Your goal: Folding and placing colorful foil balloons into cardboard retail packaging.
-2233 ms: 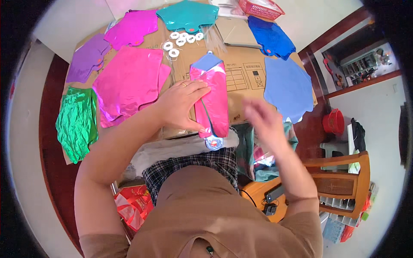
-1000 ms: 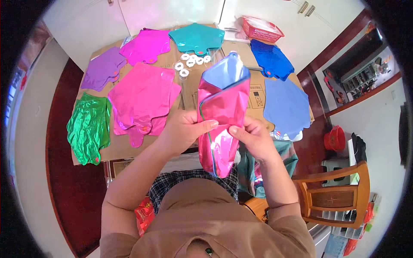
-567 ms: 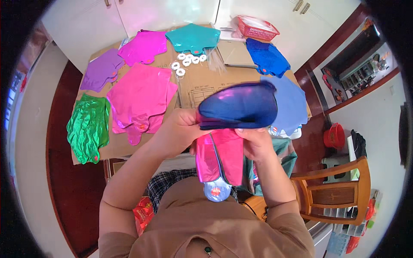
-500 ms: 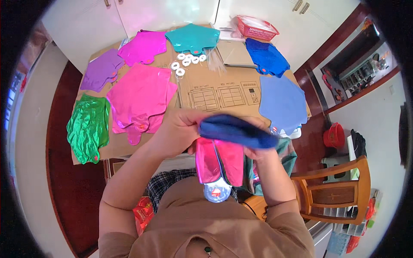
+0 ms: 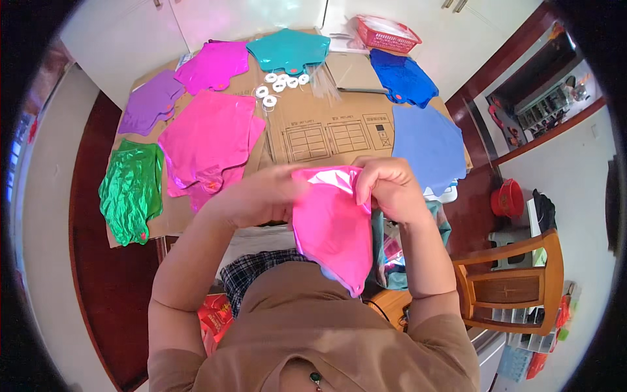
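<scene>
A pink foil balloon (image 5: 333,222), flat and uninflated, hangs between my hands in front of my belly. A bit of light blue film (image 5: 328,273) peeks out along its lower left edge. My right hand (image 5: 395,191) is closed on the upper right corner, thumb pressed against the shiny pink edge. At the upper left edge, my left hand (image 5: 261,195) grips the same balloon, its fingers slightly blurred and partly hidden. Beyond my left hand lies a pile of larger pink foil balloons (image 5: 209,137); a light blue pile (image 5: 428,140) rests beyond my right.
Cardboard (image 5: 300,117) covers the table. Green (image 5: 130,189), purple (image 5: 150,101), magenta (image 5: 212,65), teal (image 5: 290,51) and dark blue (image 5: 405,75) foil balloons ring it. White ribbon rolls (image 5: 270,101) lie mid-table, a red basket (image 5: 388,36) behind. A wooden chair (image 5: 509,287) stands right.
The dark blue folded piece held up between my hands is out of sight. The pink foil now faces up, spread between both hands, and the clear rounded tab below is no longer visible.
</scene>
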Demonstrator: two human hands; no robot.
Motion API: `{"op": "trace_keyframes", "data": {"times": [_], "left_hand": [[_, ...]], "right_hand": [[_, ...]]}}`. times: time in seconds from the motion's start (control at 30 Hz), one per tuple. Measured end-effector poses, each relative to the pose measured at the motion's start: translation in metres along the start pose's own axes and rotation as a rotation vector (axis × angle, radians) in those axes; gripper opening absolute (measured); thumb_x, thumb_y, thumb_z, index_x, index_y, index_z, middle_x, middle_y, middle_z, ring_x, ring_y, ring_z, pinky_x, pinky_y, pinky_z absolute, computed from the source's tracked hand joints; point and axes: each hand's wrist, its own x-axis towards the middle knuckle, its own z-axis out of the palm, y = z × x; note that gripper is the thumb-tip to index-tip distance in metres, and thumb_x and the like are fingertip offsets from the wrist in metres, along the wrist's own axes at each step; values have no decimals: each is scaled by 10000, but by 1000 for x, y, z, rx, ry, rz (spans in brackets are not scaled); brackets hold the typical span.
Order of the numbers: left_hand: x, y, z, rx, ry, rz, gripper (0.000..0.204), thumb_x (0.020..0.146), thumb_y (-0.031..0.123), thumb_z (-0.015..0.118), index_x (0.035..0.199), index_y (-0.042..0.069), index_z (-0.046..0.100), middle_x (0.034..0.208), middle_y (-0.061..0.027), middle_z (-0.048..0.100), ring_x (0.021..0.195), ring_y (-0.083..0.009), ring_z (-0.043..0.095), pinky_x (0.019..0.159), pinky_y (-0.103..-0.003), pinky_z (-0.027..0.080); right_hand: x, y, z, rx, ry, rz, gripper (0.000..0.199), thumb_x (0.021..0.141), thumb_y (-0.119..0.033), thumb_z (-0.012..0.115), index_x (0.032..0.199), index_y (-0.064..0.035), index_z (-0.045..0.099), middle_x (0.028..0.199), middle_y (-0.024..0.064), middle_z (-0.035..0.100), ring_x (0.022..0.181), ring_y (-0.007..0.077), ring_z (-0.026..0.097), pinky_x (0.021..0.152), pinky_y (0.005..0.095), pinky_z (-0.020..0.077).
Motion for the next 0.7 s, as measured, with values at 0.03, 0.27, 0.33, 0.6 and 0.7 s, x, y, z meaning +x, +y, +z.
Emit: {"op": "trace_keyframes", "data": {"times": [0.03,0.27,0.33,0.6,0.7], "left_hand": [[-2,-2,5,94,22,3,506,864,158,646,1314,40,447,1063,-41,612,891,-111,595,733,-280,499],[-4,-4,15,331,263,98,252,863,156,642,1083,35,627,928,-1,640,808,-82,583,718,-255,482],[-3,-7,6,273,342,122,251,851,133,647,1081,33,624,959,-19,652,841,-94,613,733,-252,499],[7,-12,4,206,359,96,271,846,175,655,1062,14,619,951,-43,641,848,-132,606,750,-278,482],[8,-14,3,133,352,113,283,847,158,651,1081,5,608,963,-52,643,864,-138,611,762,-284,488]], "right_hand": [[2,-3,-1,-93,-20,-19,235,835,94,484,677,-11,622,706,17,599,673,97,543,613,234,425],[-3,23,-15,211,85,-17,716,816,-102,614,1436,-49,259,1340,143,467,1036,195,577,847,298,472],[-8,18,-15,-586,118,-170,790,755,-113,668,1432,-45,265,1371,181,425,1137,275,527,921,356,443],[-4,16,-1,-1280,97,-708,463,716,-131,668,1164,-46,584,1232,161,557,1122,350,540,881,425,458],[-2,16,2,-1255,102,-732,353,731,-148,643,1069,-47,636,1115,130,623,1050,325,580,811,402,476]]}}
